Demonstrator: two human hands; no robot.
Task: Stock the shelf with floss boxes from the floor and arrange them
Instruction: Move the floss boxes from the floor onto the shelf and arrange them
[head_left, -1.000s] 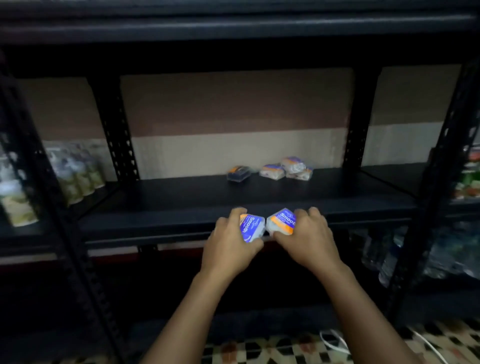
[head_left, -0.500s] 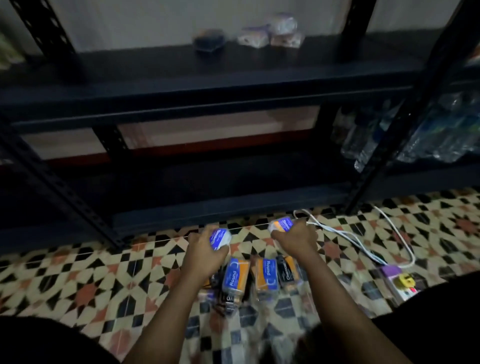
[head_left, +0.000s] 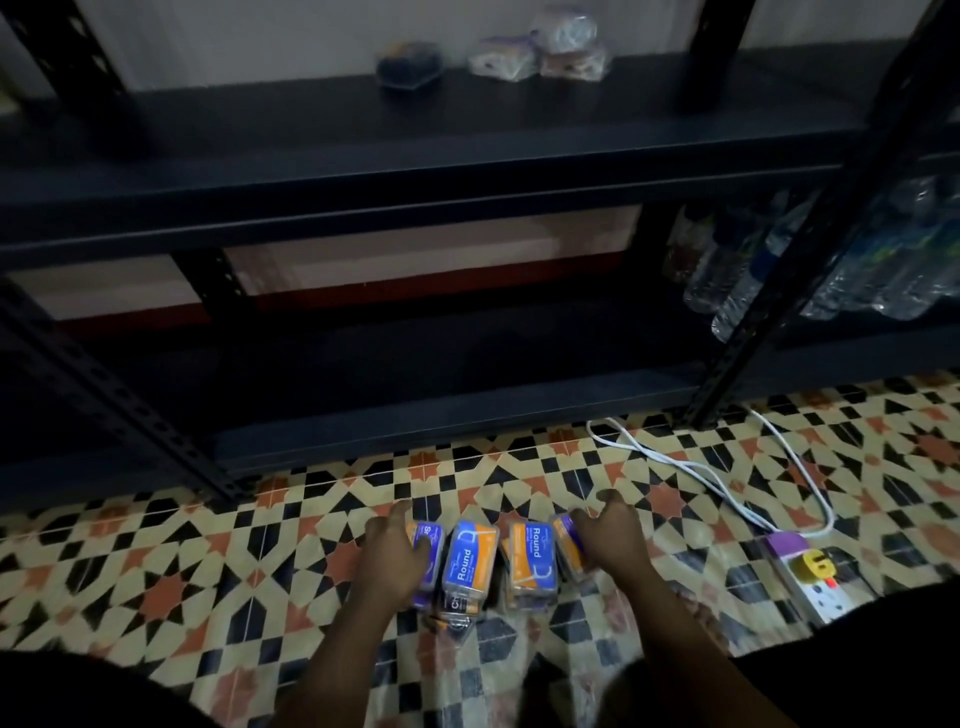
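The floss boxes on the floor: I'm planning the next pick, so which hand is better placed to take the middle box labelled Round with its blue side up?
Left, probably. The left hand grips the box right beside that blue box; the right hand lies beyond another box.

Both hands apparently grip floss boxes (head_left: 470, 561).

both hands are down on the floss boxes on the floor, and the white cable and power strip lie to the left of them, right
Not quite: the white cable and power strip lie right of the floss boxes, as the head view shows. The left hand and right hand are indeed down on them.
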